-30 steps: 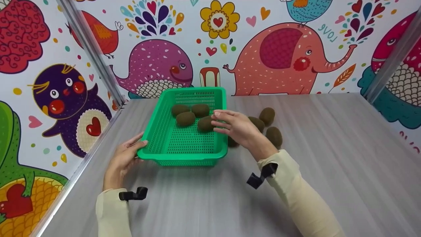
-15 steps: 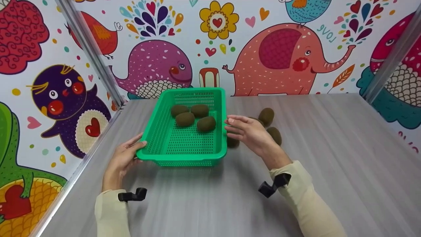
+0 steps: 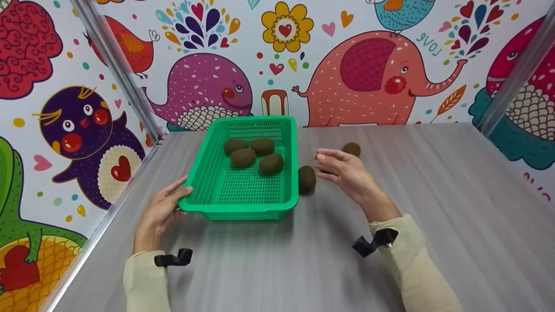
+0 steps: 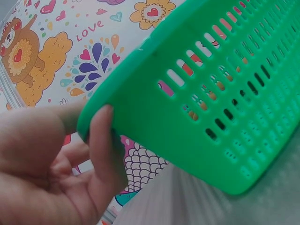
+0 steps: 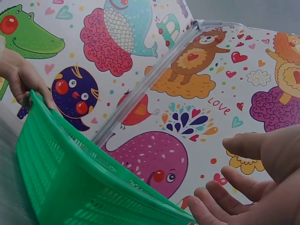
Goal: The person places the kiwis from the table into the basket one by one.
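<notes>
My left hand (image 3: pixel 160 210) pinches the near-left rim of a green plastic basket (image 3: pixel 249 207); the left wrist view shows the thumb and fingers on either side of the rim (image 4: pixel 96 104). Several brown kiwis lie inside, one of them a kiwi (image 3: pixel 271 164) near the right wall. My right hand (image 3: pixel 349 175), fingers relaxed and holding nothing, hovers to the right of the basket. Just left of its fingers, a kiwi (image 3: pixel 307 180) sits against the basket's outer side. Behind the hand another kiwi (image 3: pixel 351 149) shows. In the right wrist view the fingers (image 5: pixel 229 197) are spread apart.
The grey wood-grain table (image 3: pixel 260 260) extends around the basket. Walls printed with cartoon animals (image 3: pixel 368 82) stand at the back and sides, with metal posts (image 3: pixel 125 69) at the corners.
My right hand has moved from over the basket's right rim to the right, out above the loose kiwis, covering some of them. The left hand and basket have stayed in place.
</notes>
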Available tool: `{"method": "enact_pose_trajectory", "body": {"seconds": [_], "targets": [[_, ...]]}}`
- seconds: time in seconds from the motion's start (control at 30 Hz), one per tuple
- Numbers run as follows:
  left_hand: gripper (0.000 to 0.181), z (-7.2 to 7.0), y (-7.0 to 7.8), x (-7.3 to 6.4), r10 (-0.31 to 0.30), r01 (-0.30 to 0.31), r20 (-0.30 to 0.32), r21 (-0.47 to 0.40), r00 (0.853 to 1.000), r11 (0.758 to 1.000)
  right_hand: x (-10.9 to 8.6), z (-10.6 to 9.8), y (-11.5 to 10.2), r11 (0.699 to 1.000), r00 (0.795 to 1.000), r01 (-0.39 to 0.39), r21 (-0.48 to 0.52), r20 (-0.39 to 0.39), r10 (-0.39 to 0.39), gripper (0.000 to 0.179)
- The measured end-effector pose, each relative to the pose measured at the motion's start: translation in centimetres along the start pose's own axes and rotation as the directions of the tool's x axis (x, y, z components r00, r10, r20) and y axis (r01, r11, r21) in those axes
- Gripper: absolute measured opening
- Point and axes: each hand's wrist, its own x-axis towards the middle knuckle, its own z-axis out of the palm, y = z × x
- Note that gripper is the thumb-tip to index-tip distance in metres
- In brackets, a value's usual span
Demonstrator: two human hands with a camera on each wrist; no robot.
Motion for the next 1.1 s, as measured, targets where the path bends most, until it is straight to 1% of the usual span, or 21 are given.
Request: {"method": "enact_pose_trajectory", "body": {"seconds": [0.1, 0.2, 0.3, 0.37, 0.5, 0.67, 0.83, 0.9, 1.1], "targets": [[0.063, 0.0, 0.0, 0.0, -0.003, 0.003, 0.010, -0.001, 1.000, 1.000, -0.1, -0.5, -0.4, 0.999, 0.999, 0.035, -0.041, -0.022, -0.035, 0.043], [0.064, 0.0, 0.1, 0.0, -0.002, 0.003, 0.019, -0.009, 1.000, 1.000, -0.3, -1.1, -0.7, 0.990, 0.997, 0.061, -0.124, -0.046, -0.067, 0.045], [0.065, -0.1, 0.1, 0.1, 0.000, 0.001, 0.026, -0.027, 1.000, 1.000, -0.3, -1.8, -1.0, 0.977, 0.995, 0.056, -0.204, -0.069, -0.071, 0.046], [0.064, -0.1, 0.1, 0.1, 0.000, 0.001, 0.029, -0.036, 1.000, 0.999, -0.3, -2.3, -1.2, 0.972, 0.996, 0.044, -0.231, -0.070, -0.062, 0.048], [0.064, -0.2, 0.0, 0.1, -0.006, 0.007, 0.030, -0.033, 1.000, 0.999, -0.2, -2.9, -1.3, 0.970, 0.996, 0.015, -0.243, -0.084, -0.036, 0.050], [0.064, -0.3, -0.1, 0.2, -0.015, 0.016, 0.021, -0.026, 1.000, 1.000, -0.2, -3.5, -1.5, 0.956, 0.995, -0.007, -0.292, -0.097, -0.022, 0.056], [0.065, -0.3, -0.1, 0.1, -0.017, 0.018, 0.022, -0.044, 1.000, 0.999, -0.2, -4.2, -1.6, 0.960, 0.995, -0.034, -0.277, -0.100, 0.006, 0.059], [0.065, -0.2, -0.1, 0.1, -0.014, 0.015, 0.025, -0.054, 1.000, 0.998, -0.1, -4.5, -1.6, 0.963, 0.993, -0.043, -0.267, -0.114, 0.012, 0.060], [0.064, -0.1, -0.1, 0.1, -0.009, 0.009, 0.009, -0.012, 1.000, 1.000, -0.1, -5.6, -1.2, 0.955, 0.984, -0.042, -0.294, -0.180, -0.012, 0.061]]}}
